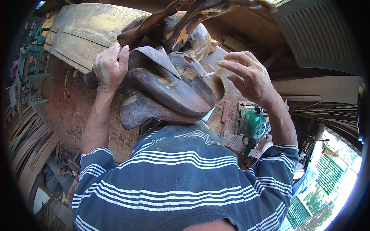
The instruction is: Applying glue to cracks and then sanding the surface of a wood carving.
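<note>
A carved, glossy dark wooden piece point(162, 96) with pale tan patches and curving lobes fills the middle, close against my striped shirt. My left hand point(110, 67) has its fingers wrapped over the left part of the piece. My right hand point(246, 75) is closed on a small translucent bottle point(223, 71) with a thin white nozzle, whose tip touches or hovers at the wood's right side; I cannot tell which. Twisting wooden branches point(181, 29) rise at the back of the piece.
A green power tool point(252, 125) and reddish offcuts point(225, 111) lie right of the piece on the worn worktop point(65, 107). Pale boards point(84, 23) are at back left, a louvred panel point(308, 34) at back right, stacked strips point(316, 115) at right.
</note>
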`<state>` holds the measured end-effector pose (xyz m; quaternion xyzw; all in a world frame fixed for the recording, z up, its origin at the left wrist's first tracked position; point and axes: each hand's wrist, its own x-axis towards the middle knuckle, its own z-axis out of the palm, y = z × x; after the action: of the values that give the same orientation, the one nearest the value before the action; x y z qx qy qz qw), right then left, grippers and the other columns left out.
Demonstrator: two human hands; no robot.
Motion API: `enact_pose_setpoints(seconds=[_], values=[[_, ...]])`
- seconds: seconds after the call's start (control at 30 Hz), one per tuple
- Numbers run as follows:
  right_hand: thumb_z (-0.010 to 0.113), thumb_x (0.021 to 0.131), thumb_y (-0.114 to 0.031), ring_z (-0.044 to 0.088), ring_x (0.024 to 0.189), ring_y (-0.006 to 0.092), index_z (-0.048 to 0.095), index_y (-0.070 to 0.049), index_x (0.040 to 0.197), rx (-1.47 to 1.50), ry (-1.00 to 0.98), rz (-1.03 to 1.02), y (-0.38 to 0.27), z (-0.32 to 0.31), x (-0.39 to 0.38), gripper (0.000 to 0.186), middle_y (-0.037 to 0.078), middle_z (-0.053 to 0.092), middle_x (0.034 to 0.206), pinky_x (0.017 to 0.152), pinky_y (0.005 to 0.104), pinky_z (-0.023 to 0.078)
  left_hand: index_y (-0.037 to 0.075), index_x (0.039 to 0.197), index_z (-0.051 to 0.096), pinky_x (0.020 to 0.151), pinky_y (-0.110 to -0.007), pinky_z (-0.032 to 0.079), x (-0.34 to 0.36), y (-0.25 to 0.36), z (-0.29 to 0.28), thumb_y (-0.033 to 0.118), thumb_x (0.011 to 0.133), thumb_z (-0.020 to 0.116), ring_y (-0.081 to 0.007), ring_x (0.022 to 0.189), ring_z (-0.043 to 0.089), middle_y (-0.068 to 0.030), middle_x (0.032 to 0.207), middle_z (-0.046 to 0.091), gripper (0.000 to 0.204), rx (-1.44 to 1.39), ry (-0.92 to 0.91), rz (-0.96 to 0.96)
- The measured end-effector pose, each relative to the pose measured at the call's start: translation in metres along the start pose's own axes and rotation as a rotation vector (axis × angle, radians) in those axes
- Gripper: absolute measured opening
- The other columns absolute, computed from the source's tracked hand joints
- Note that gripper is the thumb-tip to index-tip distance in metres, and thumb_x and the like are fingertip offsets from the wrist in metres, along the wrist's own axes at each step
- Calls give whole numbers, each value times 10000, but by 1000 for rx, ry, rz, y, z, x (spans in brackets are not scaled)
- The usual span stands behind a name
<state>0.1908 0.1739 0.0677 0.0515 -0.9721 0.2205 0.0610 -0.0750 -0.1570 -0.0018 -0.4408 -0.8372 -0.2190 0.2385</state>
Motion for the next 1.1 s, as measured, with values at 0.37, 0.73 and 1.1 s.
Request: enact_pose_setpoints(seconds=[0.37,0.73,1.1], values=[[782,900,-31,675,1114,153,581,-29,1451,927,633,690,44,143,-111,587,78,712,1233,1003,336,541,13,995,751,785,-496,553,-2,0,1,318,1068,655,-412,874,730,-205,939,753,327,1,-63,-30],[853,824,-180,642,1183,388,692,-110,1305,169,656,931,30,326,-167,512,181,723,1173,1046,477,512,-1,1201,789,894,-482,579,-9,-22,12,423,1123,522,-449,1048,750,-260,1106,778,507,34,-245,-169],[814,903,-342,665,1169,370,741,-84,1181,141,460,1454,-4,289,-230,386,157,730,1209,1020,501,526,38,1014,792,684,-525,532,-10,-7,7,417,1126,525,-497,826,704,-278,884,716,476,48,-133,-90]])
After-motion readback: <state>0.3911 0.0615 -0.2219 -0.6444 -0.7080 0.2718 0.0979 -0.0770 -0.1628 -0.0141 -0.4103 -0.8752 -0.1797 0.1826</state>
